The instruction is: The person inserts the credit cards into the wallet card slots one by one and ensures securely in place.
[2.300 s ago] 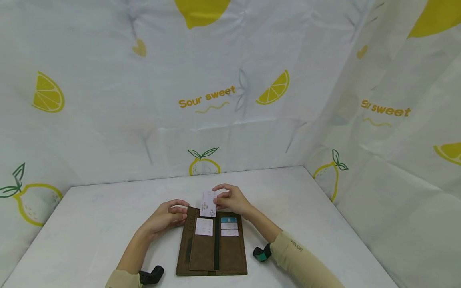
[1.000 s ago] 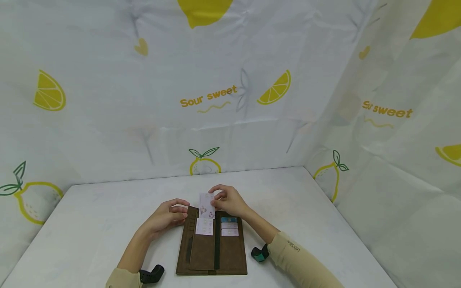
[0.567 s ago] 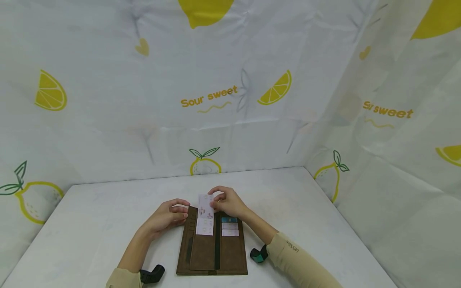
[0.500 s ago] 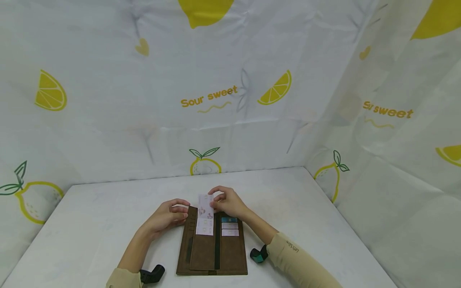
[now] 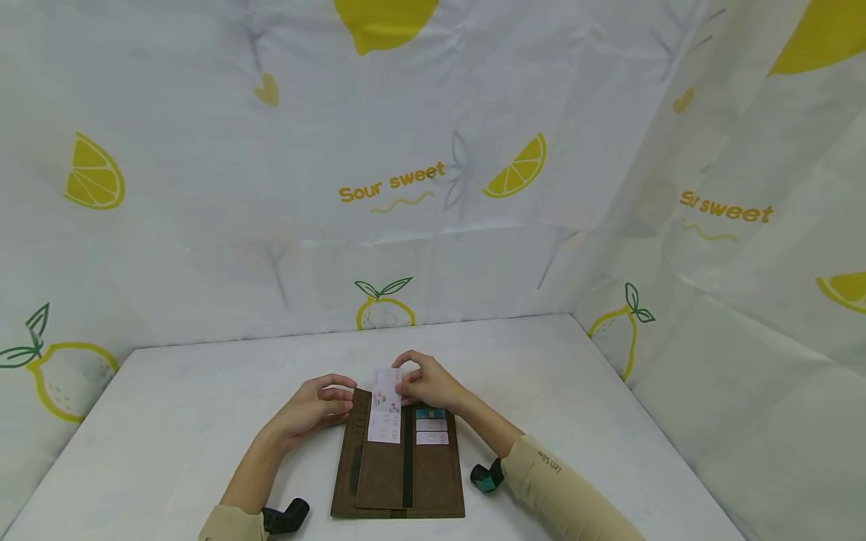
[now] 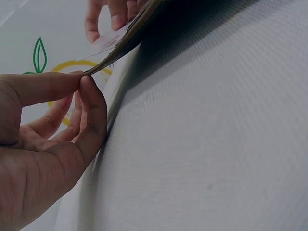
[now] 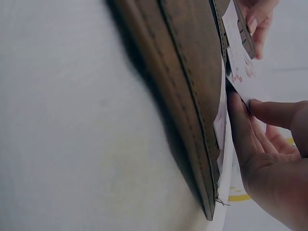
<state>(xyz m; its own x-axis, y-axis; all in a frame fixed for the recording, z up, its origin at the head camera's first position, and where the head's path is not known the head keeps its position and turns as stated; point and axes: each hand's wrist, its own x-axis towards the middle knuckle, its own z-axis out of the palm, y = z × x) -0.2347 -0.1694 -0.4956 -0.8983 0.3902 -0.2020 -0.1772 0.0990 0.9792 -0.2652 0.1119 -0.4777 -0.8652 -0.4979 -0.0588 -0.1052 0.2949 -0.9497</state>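
Observation:
A brown long wallet (image 5: pixel 382 481) lies spread on the table. My left hand (image 5: pixel 307 409) pinches its upper left corner between thumb and index finger; the left wrist view shows this corner lifted off the table. With thumb and fingertips, my right hand (image 5: pixel 433 387) holds a pale card (image 5: pixel 386 385) with a floral print by its right edge, at the wallet's top edge. The card's lower end lines up with another pale card (image 5: pixel 383 428) in the left panel; how deep it sits is unclear. In the right wrist view, the held card (image 7: pixel 244 72) slants beside the wallet.
Several cards (image 5: pixel 431 426), one of them blue, sit in the right panel's slots. A dark strap (image 5: pixel 408 466) runs down between the panels. White table (image 5: pixel 541 391) surrounds the wallet, and a lemon-print curtain (image 5: pixel 271 188) hangs behind and to the right.
My right hand has brought the card slightly left and down, so its lower end now meets the card in the left panel. My left hand has stayed at the wallet's corner.

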